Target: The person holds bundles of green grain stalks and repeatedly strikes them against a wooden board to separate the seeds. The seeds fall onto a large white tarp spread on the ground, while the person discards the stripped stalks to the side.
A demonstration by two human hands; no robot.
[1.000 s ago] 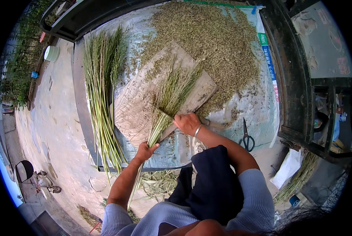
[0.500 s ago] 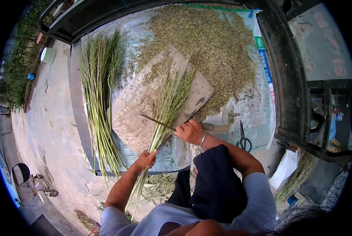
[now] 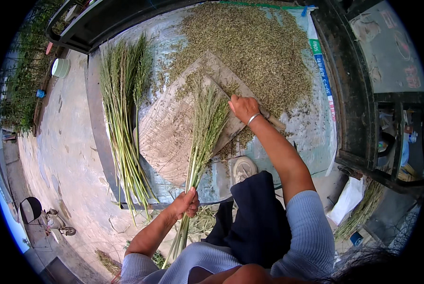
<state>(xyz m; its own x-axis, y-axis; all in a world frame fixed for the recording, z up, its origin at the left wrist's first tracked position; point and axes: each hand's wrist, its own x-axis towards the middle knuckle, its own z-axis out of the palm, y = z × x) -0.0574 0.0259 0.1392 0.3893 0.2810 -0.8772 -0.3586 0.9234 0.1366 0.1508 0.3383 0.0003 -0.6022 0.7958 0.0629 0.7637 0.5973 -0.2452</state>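
My left hand (image 3: 185, 203) is closed round the lower stems of a bundle of broomcorn stalks (image 3: 201, 137). Their green seed heads lie fanned over a tilted wooden board (image 3: 167, 146). My right hand (image 3: 244, 110) grips a thin-bladed tool with a pale wooden handle (image 3: 274, 121), which sticks out behind the fist. The blade reaches up and left over the seed heads' right side and is hard to make out. Loose seed (image 3: 250, 42) is spread in a wide heap beyond the board. A second, larger bundle of stalks (image 3: 122, 104) lies to the left.
A pale plastic sheet (image 3: 311, 137) lies under the board and seed. Dark metal rails (image 3: 349, 94) bound the right and far sides. My shoe (image 3: 244, 168) rests at the sheet's near edge. A white bucket (image 3: 61, 68) stands on the concrete at far left.
My right hand has moved up and away with the tool, from low on the stems to the seed heads. My left hand has shifted slightly right and nearer. The scissors are now mostly hidden by my right arm.
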